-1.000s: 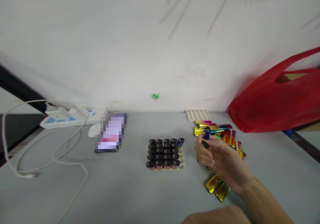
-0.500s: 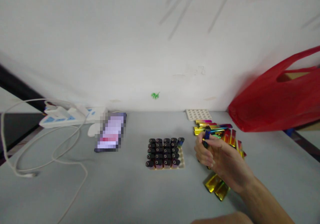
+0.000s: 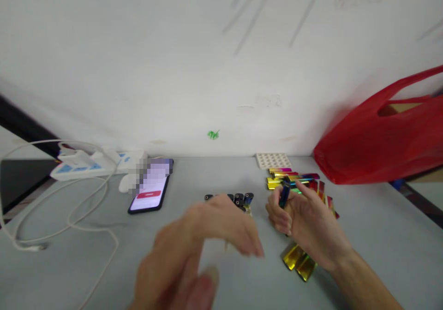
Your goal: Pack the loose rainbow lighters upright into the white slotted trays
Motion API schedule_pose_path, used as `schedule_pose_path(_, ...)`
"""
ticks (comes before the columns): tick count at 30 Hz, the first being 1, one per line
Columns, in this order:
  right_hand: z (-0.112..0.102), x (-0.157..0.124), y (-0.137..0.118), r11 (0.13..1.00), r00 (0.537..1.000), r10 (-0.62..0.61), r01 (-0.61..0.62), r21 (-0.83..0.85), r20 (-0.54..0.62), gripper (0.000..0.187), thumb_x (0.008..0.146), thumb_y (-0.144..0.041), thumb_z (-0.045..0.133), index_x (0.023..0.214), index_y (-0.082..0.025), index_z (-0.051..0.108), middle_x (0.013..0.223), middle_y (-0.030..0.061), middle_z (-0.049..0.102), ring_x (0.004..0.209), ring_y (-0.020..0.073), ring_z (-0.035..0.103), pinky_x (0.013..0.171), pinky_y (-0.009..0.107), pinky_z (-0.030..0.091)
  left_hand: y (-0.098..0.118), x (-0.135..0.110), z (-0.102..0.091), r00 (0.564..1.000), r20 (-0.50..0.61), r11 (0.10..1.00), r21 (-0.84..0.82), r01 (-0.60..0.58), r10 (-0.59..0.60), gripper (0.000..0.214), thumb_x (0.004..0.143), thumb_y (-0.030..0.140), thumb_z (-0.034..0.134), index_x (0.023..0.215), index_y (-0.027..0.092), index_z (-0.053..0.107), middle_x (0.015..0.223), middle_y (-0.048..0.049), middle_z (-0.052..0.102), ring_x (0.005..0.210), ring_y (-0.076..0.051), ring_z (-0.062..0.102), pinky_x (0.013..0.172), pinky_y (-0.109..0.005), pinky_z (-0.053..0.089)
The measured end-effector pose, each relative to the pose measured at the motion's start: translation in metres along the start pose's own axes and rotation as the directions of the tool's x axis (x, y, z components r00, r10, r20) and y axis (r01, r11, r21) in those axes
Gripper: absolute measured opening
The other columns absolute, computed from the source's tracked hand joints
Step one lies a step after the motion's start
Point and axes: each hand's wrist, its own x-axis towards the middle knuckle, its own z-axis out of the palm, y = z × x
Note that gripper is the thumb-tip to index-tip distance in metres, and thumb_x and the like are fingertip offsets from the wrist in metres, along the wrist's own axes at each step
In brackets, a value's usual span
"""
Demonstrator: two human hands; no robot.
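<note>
My right hand [image 3: 304,227] is closed around a small blue lighter [image 3: 284,193], held upright just right of a tray of dark-capped lighters [image 3: 242,198]. My left hand [image 3: 211,236] hangs blurred over that tray and hides most of it; I cannot make out its fingers or anything in them. Behind and under my right hand lies a pile of shiny gold and rainbow lighters [image 3: 294,177], with two gold ones [image 3: 299,260] near my wrist.
An empty white tray [image 3: 273,160] sits by the wall. A red plastic bag [image 3: 380,139] fills the right side. On the left are a lit phone [image 3: 150,192], a white power strip [image 3: 90,164] and a looping white cable [image 3: 69,217].
My left hand has swung up from the bottom edge and now covers the tray of lighters. My right hand keeps hold of the blue lighter in nearly the same place.
</note>
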Motion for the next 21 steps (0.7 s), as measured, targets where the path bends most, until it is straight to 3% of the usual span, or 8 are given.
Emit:
schedule_pose_path(2,0.001,0.002,0.000,1.000,1.000,-0.015,0.015,-0.012,-0.009,0.055,0.103,-0.066,0.065,0.073,-0.020,0.067,0.069,-0.0010,0.039,0.063,0.0162,0.031,0.059,0.029,0.034,-0.018,0.019,-0.001,0.984,-0.113,0.990,-0.016,-0.140,0.138,0.019,0.108,0.038,0.062,0.111,0.031,0.080,0.102,-0.0054,0.083,0.089,-0.026,0.076,0.081,-0.041,0.060)
schedule_pose_path(3,0.001,0.002,0.001,0.999,0.999,-0.035,0.035,-0.020,-0.010,0.058,0.103,-0.067,0.064,0.069,-0.021,0.064,0.069,-0.0008,0.039,0.064,0.0166,0.031,0.059,0.029,0.034,-0.028,0.028,-0.003,0.976,-0.138,0.986,0.021,-0.167,0.168,0.018,0.107,0.026,0.062,0.116,0.028,0.077,0.112,-0.0053,0.083,0.092,-0.024,0.077,0.084,-0.039,0.060)
schedule_pose_path(5,0.001,0.004,0.002,0.998,0.998,-0.061,0.061,-0.034,-0.004,0.060,0.103,-0.068,0.064,0.065,-0.022,0.058,0.070,-0.0009,0.037,0.064,0.0170,0.031,0.059,0.030,0.035,-0.051,0.041,-0.009,0.967,-0.204,0.988,0.043,-0.147,0.153,0.014,0.106,0.018,0.060,0.115,0.024,0.069,0.111,-0.0035,0.083,0.092,-0.022,0.079,0.084,-0.035,0.058)
schedule_pose_path(8,-0.001,0.005,0.005,0.999,0.999,-0.040,0.040,-0.027,0.004,0.061,0.100,-0.072,0.065,0.066,-0.023,0.053,0.069,-0.0020,0.036,0.063,0.0169,0.032,0.062,0.031,0.038,-0.084,0.049,-0.018,0.951,-0.302,0.997,0.026,-0.067,0.071,0.011,0.103,0.016,0.062,0.111,0.023,0.060,0.101,-0.0007,0.083,0.088,-0.020,0.080,0.082,-0.033,0.058)
schedule_pose_path(11,-0.002,0.005,0.009,1.000,1.000,-0.023,0.023,-0.012,0.015,0.059,0.099,-0.072,0.066,0.068,-0.025,0.048,0.065,-0.0053,0.031,0.059,0.0152,0.027,0.060,0.030,0.036,-0.105,0.047,-0.023,0.969,-0.248,0.999,0.039,0.026,-0.016,0.006,0.102,0.018,0.060,0.105,0.020,0.065,0.099,-0.0027,0.082,0.092,-0.020,0.081,0.087,-0.033,0.060)
schedule_pose_path(17,-0.006,0.005,0.019,1.000,0.999,0.000,-0.001,0.024,0.038,0.062,0.098,-0.065,0.070,0.063,-0.026,0.036,0.058,-0.0109,0.019,0.050,0.0100,0.010,0.047,0.028,0.016,-0.116,0.047,-0.023,0.969,-0.152,0.980,-0.064,0.189,-0.197,0.013,0.102,0.033,0.071,0.104,0.021,0.065,0.108,-0.0056,0.084,0.102,-0.024,0.084,0.098,-0.039,0.064)
schedule_pose_path(21,-0.008,0.006,0.023,0.999,0.999,0.004,-0.005,0.035,0.033,0.060,0.095,-0.063,0.073,0.065,-0.025,0.038,0.058,-0.0114,0.020,0.050,0.0087,0.009,0.047,0.027,0.013,-0.120,0.049,-0.025,0.961,-0.139,0.971,-0.058,0.233,-0.239,0.020,0.100,0.038,0.075,0.107,0.021,0.066,0.110,-0.0072,0.085,0.102,-0.026,0.085,0.098,-0.041,0.065)
